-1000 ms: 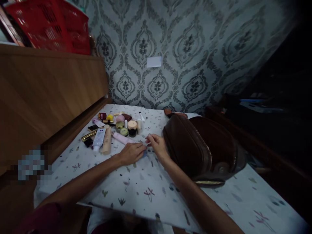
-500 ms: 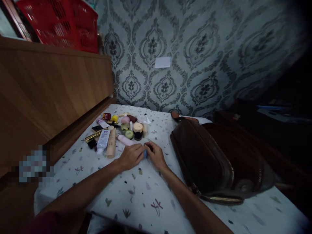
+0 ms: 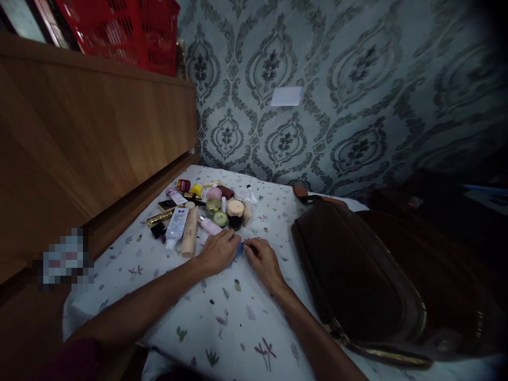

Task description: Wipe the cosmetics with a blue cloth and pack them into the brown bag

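My left hand point(image 3: 219, 253) is closed around a small blue item point(image 3: 239, 249), most of it hidden by the fingers. Close to its right end, my right hand point(image 3: 264, 259) has thumb and fingertips pinched together; what lies between them is too small to make out. Just beyond the left hand lies a pale pink tube point(image 3: 210, 226). A beige tube point(image 3: 190, 233) and a white-lilac tube point(image 3: 177, 226) rest to the left. Behind these sit a jar with a beige top point(image 3: 235, 207), a green-lidded jar point(image 3: 220, 218) and a gold lipstick case point(image 3: 159, 218).
A dark brown leather bag point(image 3: 349, 270) lies on the right of the patterned white cloth point(image 3: 222, 338). A wooden cabinet point(image 3: 99, 121) bounds the left side, with a red plastic basket point(image 3: 130, 37) on top. Patterned wallpaper point(image 3: 337, 132) covers the wall behind.
The head view has shifted, so the scene sits further right. My right fingertips have drawn slightly away from the left hand, and more of the blue item shows.
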{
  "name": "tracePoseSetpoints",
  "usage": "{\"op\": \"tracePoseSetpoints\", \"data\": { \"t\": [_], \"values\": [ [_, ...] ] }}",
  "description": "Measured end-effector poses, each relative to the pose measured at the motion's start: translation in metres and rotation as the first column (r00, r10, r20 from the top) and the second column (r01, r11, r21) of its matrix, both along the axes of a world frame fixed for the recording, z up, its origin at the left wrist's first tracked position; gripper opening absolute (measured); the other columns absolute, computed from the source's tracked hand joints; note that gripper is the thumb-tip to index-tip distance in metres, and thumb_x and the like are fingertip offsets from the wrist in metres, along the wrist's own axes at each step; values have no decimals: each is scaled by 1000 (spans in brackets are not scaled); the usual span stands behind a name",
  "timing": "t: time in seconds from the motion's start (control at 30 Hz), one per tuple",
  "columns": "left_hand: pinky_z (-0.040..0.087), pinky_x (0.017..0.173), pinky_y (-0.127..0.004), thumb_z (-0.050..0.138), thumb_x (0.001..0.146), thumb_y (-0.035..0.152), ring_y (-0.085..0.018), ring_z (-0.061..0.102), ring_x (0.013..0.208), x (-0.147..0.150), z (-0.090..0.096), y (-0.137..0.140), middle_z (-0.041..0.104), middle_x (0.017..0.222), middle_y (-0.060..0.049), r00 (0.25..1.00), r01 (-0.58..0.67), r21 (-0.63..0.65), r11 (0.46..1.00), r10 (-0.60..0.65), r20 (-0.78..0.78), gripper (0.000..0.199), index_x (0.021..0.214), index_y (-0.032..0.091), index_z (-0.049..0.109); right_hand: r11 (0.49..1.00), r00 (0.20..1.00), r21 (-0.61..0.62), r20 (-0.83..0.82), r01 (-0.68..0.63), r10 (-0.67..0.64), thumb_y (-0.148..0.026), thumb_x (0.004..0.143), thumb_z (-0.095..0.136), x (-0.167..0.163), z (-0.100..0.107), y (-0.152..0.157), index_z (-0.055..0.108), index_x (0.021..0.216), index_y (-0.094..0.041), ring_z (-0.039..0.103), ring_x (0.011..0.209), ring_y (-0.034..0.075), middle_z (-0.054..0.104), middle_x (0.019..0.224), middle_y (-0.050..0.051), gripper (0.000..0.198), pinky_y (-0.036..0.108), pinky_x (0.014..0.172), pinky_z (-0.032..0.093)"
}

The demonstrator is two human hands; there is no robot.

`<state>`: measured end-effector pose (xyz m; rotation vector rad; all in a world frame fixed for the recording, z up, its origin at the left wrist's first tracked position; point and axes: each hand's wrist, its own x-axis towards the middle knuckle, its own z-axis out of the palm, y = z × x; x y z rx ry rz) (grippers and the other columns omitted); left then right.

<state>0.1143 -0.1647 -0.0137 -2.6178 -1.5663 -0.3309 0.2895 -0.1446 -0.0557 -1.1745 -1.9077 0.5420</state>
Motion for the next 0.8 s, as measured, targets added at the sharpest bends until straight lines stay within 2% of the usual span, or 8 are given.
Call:
{"op": "tracePoseSetpoints", "data": {
  "t": [0.2, 0.3, 0.4, 0.43, 0.5, 0.67, 0.8],
  "values": [
    [54, 75, -33, 41, 99, 20, -24, 58, 106, 2, 6, -2, 59, 108, -8, 999, -8, -53, 999, 6, -37, 18, 110, 20, 56, 993, 987, -34, -107, 114, -117, -43, 88, 49, -1, 0, 14, 70, 83, -18, 62, 72, 21, 71, 79, 7, 33, 32, 70, 49],
    [54, 77, -34, 42, 99, 20, -24, 58, 106, 3, 7, -1, 59, 109, -8, 998, -13, -90, 996, 8, -64, 17, 109, 19, 56, 982, 978, 38, -105, 184, -180, -45, 89, 47, -9, 14, 40, 69, 85, -17, 62, 72, 20, 71, 81, 8, 37, 30, 66, 49],
    [55, 80, -36, 41, 99, 19, -25, 58, 107, 3, 7, 1, 60, 110, -9, 997, -10, -107, 994, 2, -72, 17, 108, 19, 56, 971, 978, 140, 61, 191, -201, -37, 92, 43, -28, 36, 78, 69, 89, -16, 63, 83, 21, 71, 91, 10, 33, 30, 73, 48],
    [55, 80, -36, 40, 99, 19, -25, 58, 108, 3, 7, 2, 60, 111, -9, 998, -7, -112, 994, 0, -69, 18, 108, 19, 56, 969, 962, 148, 161, 198, -221, -32, 93, 41, -37, 43, 92, 69, 92, -15, 62, 87, 21, 71, 96, 11, 33, 30, 77, 48],
    [55, 80, -36, 39, 100, 19, -25, 58, 108, 2, 6, 3, 60, 111, -9, 998, -5, -118, 993, -2, -58, 19, 109, 19, 55, 975, 949, 140, 241, 174, -204, -30, 91, 46, -56, 53, 118, 71, 92, -14, 62, 90, 21, 70, 96, 11, 30, 30, 82, 46],
    [55, 74, -34, 40, 99, 20, -24, 58, 107, 1, 5, 3, 59, 111, -7, 1000, -7, -123, 992, 4, -29, 17, 110, 21, 54, 983, 902, 109, 391, 151, -182, -18, 87, 51, -94, 57, 170, 74, 90, -16, 60, 96, 21, 71, 97, 11, 23, 29, 87, 42],
    [55, 76, -33, 41, 98, 17, -23, 58, 105, 0, 4, 3, 60, 109, -6, 1000, 13, -115, 993, -14, -7, 16, 107, 21, 54, 979, 854, 80, 478, 189, -203, -16, 87, 52, -102, 57, 189, 73, 98, -14, 61, 96, 21, 72, 102, 12, 24, 28, 82, 41]
  ]
}}
